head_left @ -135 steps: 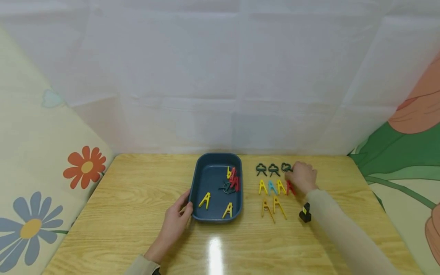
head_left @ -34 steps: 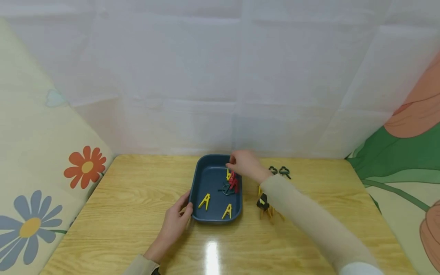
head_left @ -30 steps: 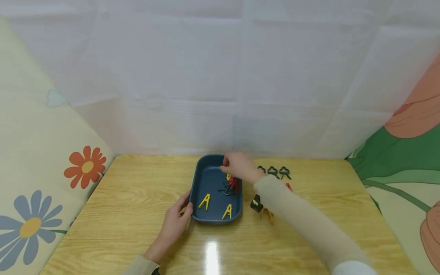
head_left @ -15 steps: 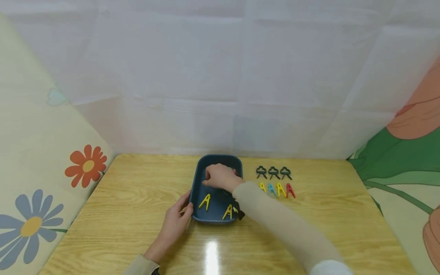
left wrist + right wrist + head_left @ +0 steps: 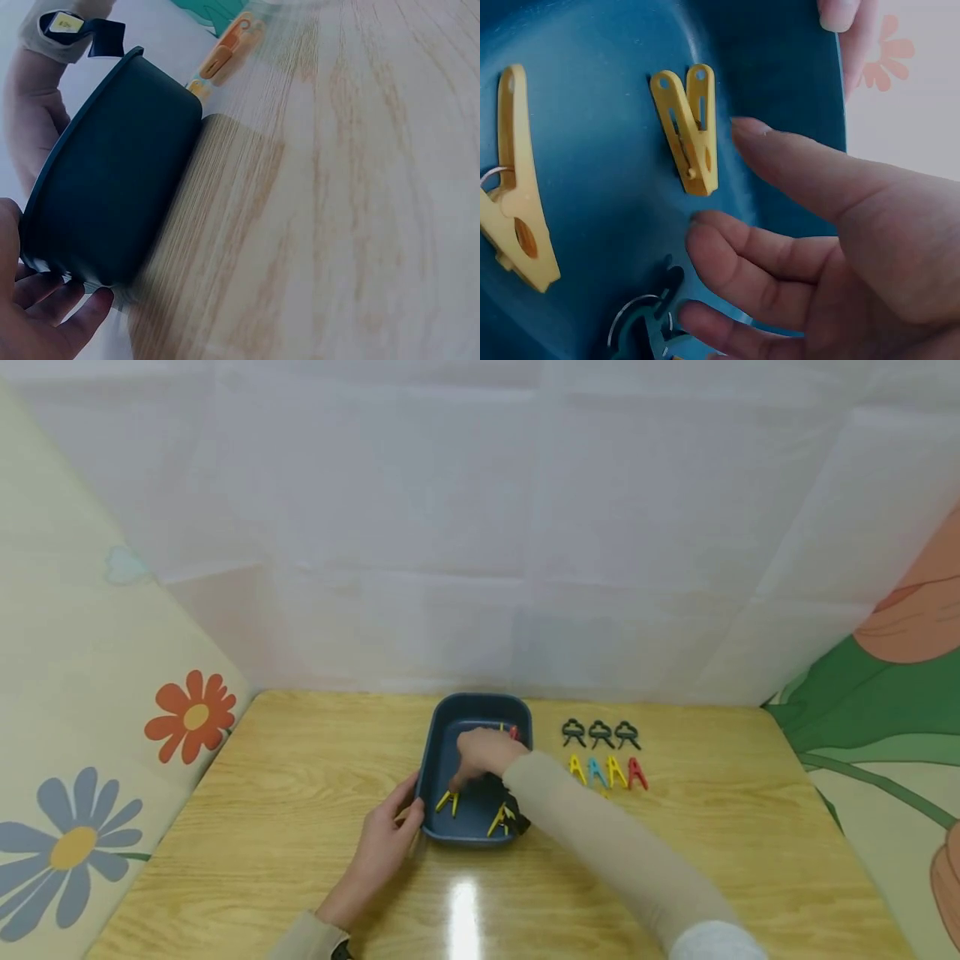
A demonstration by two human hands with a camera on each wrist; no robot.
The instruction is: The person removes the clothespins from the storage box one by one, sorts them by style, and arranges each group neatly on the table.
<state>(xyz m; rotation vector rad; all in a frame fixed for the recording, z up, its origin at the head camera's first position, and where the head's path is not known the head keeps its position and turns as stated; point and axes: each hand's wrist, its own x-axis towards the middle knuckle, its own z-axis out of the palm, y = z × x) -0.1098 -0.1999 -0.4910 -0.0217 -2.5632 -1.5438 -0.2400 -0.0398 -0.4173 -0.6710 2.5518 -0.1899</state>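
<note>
The left grip (image 5: 381,842) holds the tray (image 5: 467,841), likely steadying it. A clip (image 5: 696,146) lies just beyond the parted right grip (image 5: 482,753).

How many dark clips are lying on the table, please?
3, in the back row right of the tray: left clip, middle clip, right clip; the right sleeve may hide more.

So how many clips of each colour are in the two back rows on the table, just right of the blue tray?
Dark clips: 3
Yellow clips: 2
Blue clip: 1
Red clip: 1
Total: 7
</note>
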